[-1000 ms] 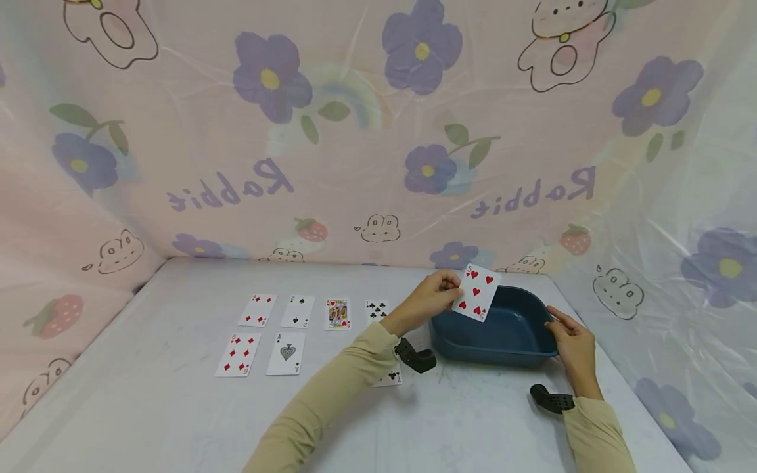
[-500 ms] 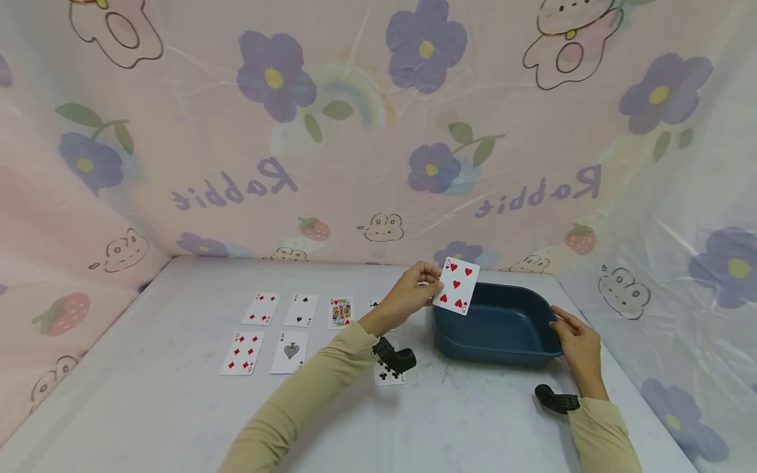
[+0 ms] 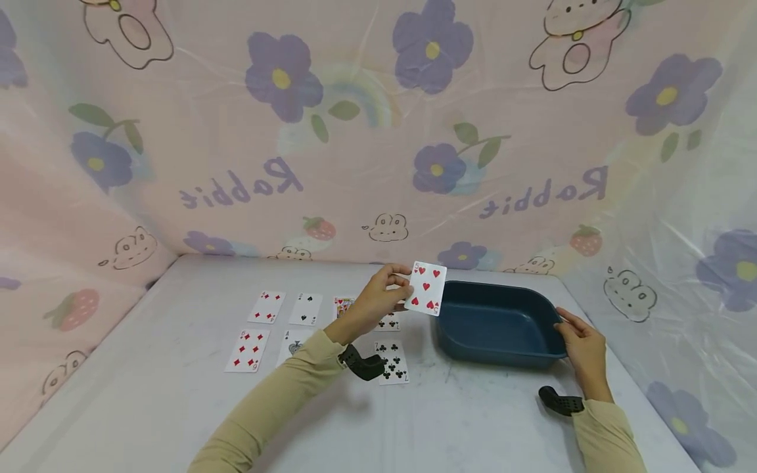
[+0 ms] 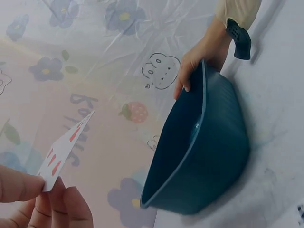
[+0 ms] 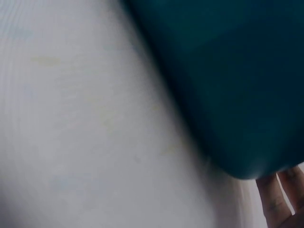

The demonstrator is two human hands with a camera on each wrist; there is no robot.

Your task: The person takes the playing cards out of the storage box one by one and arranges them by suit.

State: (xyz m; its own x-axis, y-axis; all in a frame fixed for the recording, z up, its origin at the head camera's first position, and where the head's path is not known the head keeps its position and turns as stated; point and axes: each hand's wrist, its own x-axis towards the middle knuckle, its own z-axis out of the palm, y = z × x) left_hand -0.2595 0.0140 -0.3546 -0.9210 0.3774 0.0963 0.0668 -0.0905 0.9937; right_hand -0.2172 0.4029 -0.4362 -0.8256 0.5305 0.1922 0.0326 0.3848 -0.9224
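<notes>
My left hand (image 3: 381, 295) pinches a five of hearts card (image 3: 426, 288) by its left edge, thumb against fingers. The card is raised above the table, face visible, just left of a dark blue plastic basin (image 3: 503, 358). In the left wrist view, the same card (image 4: 59, 154) is seen nearly edge-on between thumb and fingers. My right hand (image 3: 584, 346) grips the basin's right end, its thumb at the rim. The right wrist view shows fingers (image 5: 273, 199) against the basin's end. The basin's visible inside holds nothing.
Face-up cards lie in two rows on the white table: four of diamonds (image 3: 266, 307), two of spades (image 3: 305, 309), six of diamonds (image 3: 246, 351), seven of clubs (image 3: 393, 362). My left arm partly covers a king of hearts (image 3: 343, 305), an ace of spades (image 3: 292, 343) and a clubs card (image 3: 388, 322). Patterned curtains stand behind.
My left hand has moved left with the five of hearts, from over the basin's left end to beside it. The right hand keeps its grip on the basin.
</notes>
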